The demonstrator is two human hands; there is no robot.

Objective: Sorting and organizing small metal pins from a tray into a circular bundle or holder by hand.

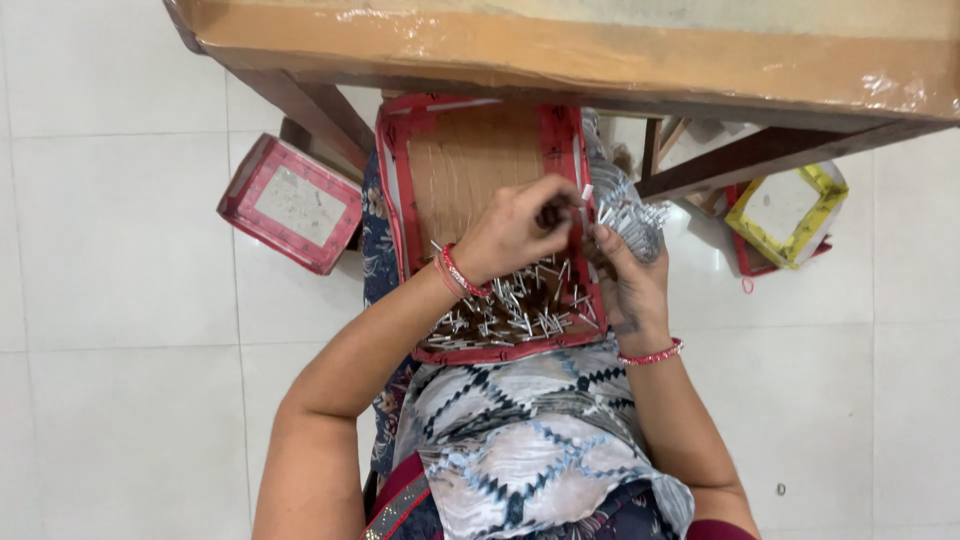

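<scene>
A red-edged cardboard tray [392, 180] rests on my lap and holds several small silver-tipped sticks [505, 310] piled at its near end. My left hand [515, 230] hovers over the tray, its fingers pinched on one small stick near the tray's right edge. My right hand [630, 275] sits at the tray's right side, closed around a bunch of silvery foil-like pieces [630, 215]. The two hands meet fingertip to fingertip. Red bangles ring both wrists.
A brown cardboard-covered wooden table [560, 45] spans the top, its legs slanting down on both sides. A red tray with a pale inside [290, 203] lies on the white tiled floor at left. A yellow-edged tray [790, 212] lies at right.
</scene>
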